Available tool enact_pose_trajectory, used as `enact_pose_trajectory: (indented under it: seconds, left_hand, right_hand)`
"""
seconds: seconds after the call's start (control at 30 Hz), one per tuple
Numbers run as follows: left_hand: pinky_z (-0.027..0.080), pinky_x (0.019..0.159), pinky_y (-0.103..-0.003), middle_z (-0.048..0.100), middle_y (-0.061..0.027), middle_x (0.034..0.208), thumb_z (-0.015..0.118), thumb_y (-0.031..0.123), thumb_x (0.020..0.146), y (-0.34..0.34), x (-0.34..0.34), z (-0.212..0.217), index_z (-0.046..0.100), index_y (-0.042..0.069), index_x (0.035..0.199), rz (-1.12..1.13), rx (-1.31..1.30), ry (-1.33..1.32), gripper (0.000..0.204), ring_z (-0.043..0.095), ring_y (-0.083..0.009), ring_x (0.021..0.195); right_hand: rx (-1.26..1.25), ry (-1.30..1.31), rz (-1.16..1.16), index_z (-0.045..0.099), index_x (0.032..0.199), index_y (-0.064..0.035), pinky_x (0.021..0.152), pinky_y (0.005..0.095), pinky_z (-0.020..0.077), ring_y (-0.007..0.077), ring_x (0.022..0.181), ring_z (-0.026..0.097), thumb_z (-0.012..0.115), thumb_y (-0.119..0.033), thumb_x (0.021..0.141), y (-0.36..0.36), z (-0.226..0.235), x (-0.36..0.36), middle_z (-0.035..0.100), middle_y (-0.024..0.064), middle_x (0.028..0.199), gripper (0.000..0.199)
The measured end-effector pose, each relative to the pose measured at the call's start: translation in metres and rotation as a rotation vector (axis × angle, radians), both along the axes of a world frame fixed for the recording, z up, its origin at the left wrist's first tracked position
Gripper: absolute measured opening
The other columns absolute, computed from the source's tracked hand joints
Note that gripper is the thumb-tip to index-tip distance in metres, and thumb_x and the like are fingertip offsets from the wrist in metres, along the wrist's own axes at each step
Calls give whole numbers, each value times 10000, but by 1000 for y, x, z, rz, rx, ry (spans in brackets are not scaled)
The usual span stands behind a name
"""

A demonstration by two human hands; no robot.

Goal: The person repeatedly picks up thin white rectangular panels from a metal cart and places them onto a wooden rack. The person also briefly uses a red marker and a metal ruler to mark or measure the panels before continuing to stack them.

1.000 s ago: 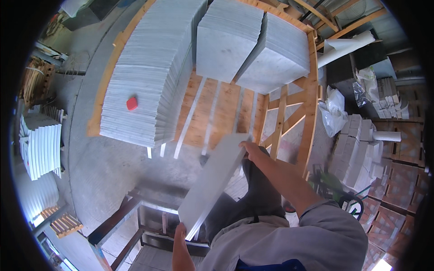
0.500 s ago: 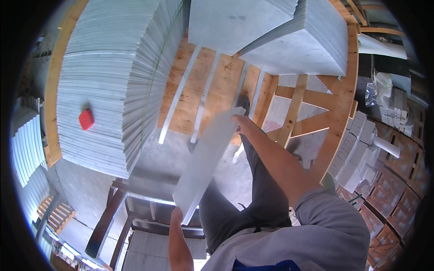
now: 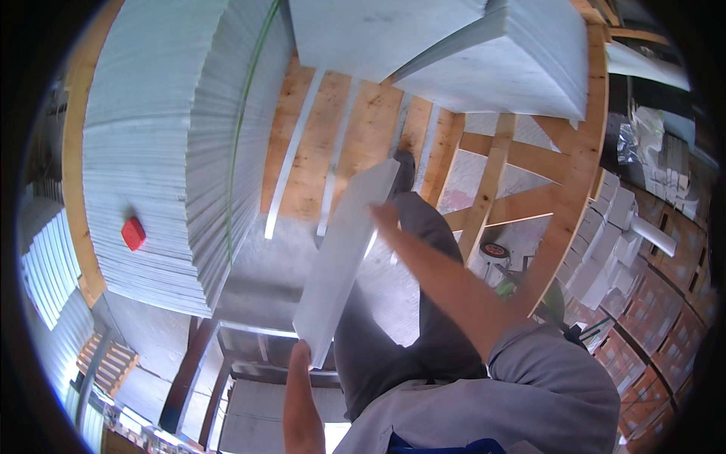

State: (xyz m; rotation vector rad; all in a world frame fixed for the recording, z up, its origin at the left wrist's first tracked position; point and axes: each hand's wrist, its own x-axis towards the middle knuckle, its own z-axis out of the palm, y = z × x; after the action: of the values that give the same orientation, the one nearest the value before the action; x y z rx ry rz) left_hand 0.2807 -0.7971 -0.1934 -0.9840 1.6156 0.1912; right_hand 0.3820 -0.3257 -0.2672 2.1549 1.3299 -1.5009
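Observation:
A long pale grey stone slab [image 3: 344, 257] hangs slanted in front of my legs, one end toward the crate and the other toward me. My left hand [image 3: 300, 354] is closed on its near end. Farther along, my right hand [image 3: 384, 217] grips its right edge close to the far end. Both hands are partly hidden or soft with motion, but their fingers are around the slab's edges. Beyond it lies the wooden crate floor [image 3: 363, 144] with several pale strips, and one of my shoes [image 3: 405, 168] is at that floor.
At left, a packed row of slabs [image 3: 144, 151] bears a green strap [image 3: 240, 136] and a small red block [image 3: 133, 234]. More slabs [image 3: 499, 68] lean at the back. The crate's wooden frame [image 3: 556, 204] edges the right; a dark metal frame [image 3: 185, 371] stands lower left.
The slab's far end has swung slightly left and nearer, with my right hand moving along with it. My left hand still holds the near end. The view has shifted slightly.

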Motion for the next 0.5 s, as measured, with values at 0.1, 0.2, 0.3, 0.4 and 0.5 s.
enact_pose_trajectory:
  seconds: [0.1, 0.2, 0.3, 0.4, 0.5]
  left_hand:
    - [492, 757, -498, 566, -217, 1096, 381, 261, 905, 32, -3, 28, 478, -8, 1188, -47, 66, -13, 403, 596, -356, 949]
    - [501, 728, -488, 557, -209, 1107, 366, 242, 908, 86, -1, 67, 473, -11, 1183, 135, 108, 41, 389, 597, -350, 942]
    - [510, 699, -478, 549, -200, 1117, 351, 222, 910, 151, 9, 107, 468, -14, 1178, 378, 137, 111, 376, 598, -344, 936]
    - [514, 719, -465, 552, -179, 1093, 363, 256, 930, 209, 19, 134, 455, 20, 1185, 581, 66, 139, 359, 588, -324, 954]
    - [501, 779, -476, 537, -177, 1109, 369, 309, 944, 252, 29, 156, 423, 36, 1208, 738, 156, 83, 384, 556, -320, 1006]
  right_hand:
    - [-221, 172, -189, 612, 842, 10, 601, 362, 499, 281, 686, 642, 679, -311, 681, -105, 83, -2, 626, 121, 698, 366]
    - [-397, 145, -161, 541, 1017, 47, 756, 413, 492, 340, 886, 618, 688, -294, 678, -194, 174, -7, 617, 215, 945, 502]
    - [-118, 68, -91, 525, 1048, 65, 780, 430, 486, 384, 932, 601, 664, -287, 683, -218, 211, -18, 599, 260, 994, 526]
    - [-156, 182, -185, 540, 1028, 64, 771, 428, 491, 404, 928, 597, 652, -295, 677, -174, 214, -7, 598, 269, 985, 515]
    - [-204, 251, -110, 592, 929, 58, 761, 423, 496, 398, 875, 613, 635, -295, 677, -99, 224, 20, 619, 255, 899, 437]
